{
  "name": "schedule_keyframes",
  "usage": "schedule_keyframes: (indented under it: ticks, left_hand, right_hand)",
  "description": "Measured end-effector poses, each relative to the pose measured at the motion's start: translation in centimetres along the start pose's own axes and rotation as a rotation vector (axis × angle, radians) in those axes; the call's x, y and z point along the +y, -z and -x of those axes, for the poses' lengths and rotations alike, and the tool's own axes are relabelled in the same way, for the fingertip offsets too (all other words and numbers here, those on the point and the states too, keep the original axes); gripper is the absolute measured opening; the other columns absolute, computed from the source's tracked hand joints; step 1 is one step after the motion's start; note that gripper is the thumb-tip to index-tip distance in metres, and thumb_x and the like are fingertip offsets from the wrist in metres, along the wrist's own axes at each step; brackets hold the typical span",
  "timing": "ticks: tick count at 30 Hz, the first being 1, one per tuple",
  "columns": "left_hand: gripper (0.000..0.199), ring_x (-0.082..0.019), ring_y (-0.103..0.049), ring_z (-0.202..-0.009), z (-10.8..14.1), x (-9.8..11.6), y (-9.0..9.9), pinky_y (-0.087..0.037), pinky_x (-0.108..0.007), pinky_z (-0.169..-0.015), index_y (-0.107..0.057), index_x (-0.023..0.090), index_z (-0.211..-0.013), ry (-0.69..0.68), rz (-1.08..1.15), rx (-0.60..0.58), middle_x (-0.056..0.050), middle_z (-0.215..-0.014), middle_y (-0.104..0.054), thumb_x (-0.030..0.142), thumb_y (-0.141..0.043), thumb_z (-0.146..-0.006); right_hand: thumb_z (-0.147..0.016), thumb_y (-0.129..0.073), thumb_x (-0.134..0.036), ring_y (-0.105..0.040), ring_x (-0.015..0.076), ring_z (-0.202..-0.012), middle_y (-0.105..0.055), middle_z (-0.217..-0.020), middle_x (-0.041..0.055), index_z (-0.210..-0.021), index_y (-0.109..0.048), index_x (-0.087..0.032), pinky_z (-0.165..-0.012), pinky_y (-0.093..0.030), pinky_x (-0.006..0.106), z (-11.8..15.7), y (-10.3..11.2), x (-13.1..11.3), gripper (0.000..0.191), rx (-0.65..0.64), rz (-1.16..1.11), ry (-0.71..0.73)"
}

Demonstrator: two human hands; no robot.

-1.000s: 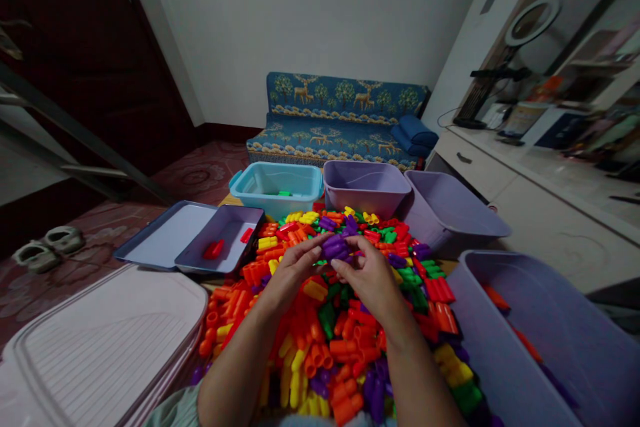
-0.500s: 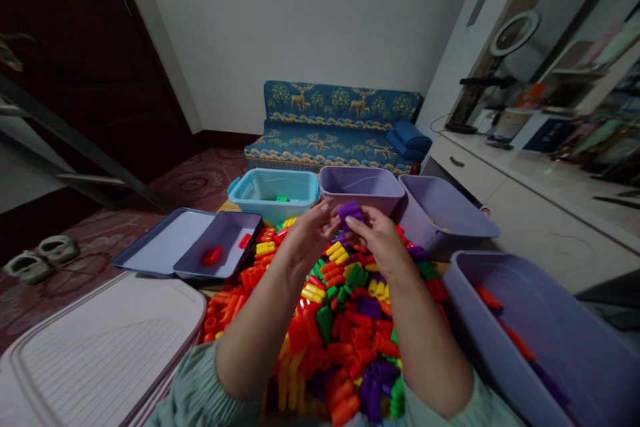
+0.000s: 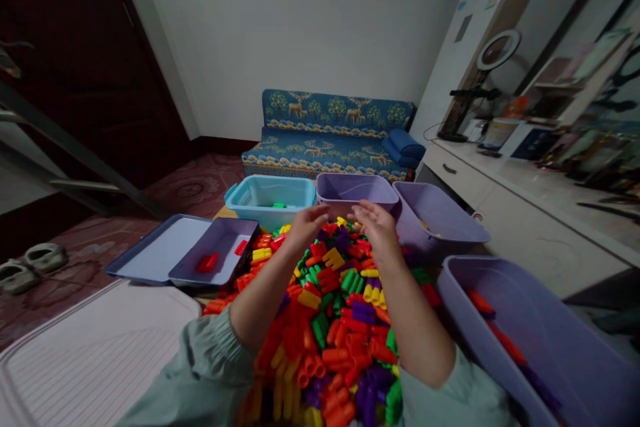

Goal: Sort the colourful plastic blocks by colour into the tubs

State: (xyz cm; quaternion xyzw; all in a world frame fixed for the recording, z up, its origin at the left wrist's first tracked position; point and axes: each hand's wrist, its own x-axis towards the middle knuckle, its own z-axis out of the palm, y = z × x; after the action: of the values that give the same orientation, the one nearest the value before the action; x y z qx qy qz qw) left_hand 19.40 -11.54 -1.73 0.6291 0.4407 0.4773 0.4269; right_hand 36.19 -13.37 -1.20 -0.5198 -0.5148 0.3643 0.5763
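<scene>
Beyond our heap of blocks [image 3: 350, 340] stands a purple bin [image 3: 356, 187]. Over the heap's far side, our left hand [image 3: 301, 230] and right hand [image 3: 379, 230] hover apart, grip released, no block visible in either. We seem between grasps; another pick calls for fingertips closing on one piece, like the yellow block [image 3: 333, 258] atop the heap.

We get dim, soft light, with the door [image 3: 75, 100] at far left sunk in shadow and faint sheen on the bright pieces [image 3: 336, 355]; wide-angle stretching and smearing blur the clutter [image 3: 605, 147] at right.
</scene>
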Motion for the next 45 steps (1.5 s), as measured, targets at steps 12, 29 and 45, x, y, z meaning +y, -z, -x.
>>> schedule_keyframes:
  ticks: [12,29,45]
  left_hand:
    - [0.055,-0.023,-0.06,-0.096,4.0,-2.0,-0.4,-0.049,-0.036,-0.087,-0.07,0.018,-0.115,-0.306,-0.801,-0.221,-0.012,-0.1,-0.067,0.0,-0.046,-0.069]
    - [0.043,-0.022,-0.066,-0.098,8.2,-3.5,0.6,-0.051,-0.032,-0.086,-0.064,0.016,-0.119,-0.196,-0.443,-0.043,-0.009,-0.108,-0.072,0.009,-0.056,-0.078]
    - [0.034,-0.022,-0.067,-0.086,8.3,-4.2,0.7,-0.049,-0.028,-0.075,-0.069,0.013,-0.109,-0.146,-0.347,0.0,-0.007,-0.095,-0.074,0.013,-0.052,-0.08]
  right_hand:
    - [-0.062,-0.052,0.005,-0.051,0.0218,-0.124,-0.057,-0.131,0.0088,-0.118,-0.065,-0.02,-0.106,-0.036,0.033,2.9,-0.5,2.4,0.063,-0.384,0.812,0.155]
    - [-0.077,-0.057,-0.017,-0.063,0.0201,-0.094,-0.065,-0.112,0.0088,-0.112,-0.062,-0.017,-0.086,-0.048,0.031,8.8,0.2,1.4,0.035,-0.291,0.84,0.12]
    - [-0.075,-0.057,-0.012,-0.062,0.0211,-0.097,-0.065,-0.102,0.0034,-0.102,-0.065,-0.028,-0.08,-0.04,0.03,9.5,-1.2,1.5,0.032,-0.372,1.079,0.23]
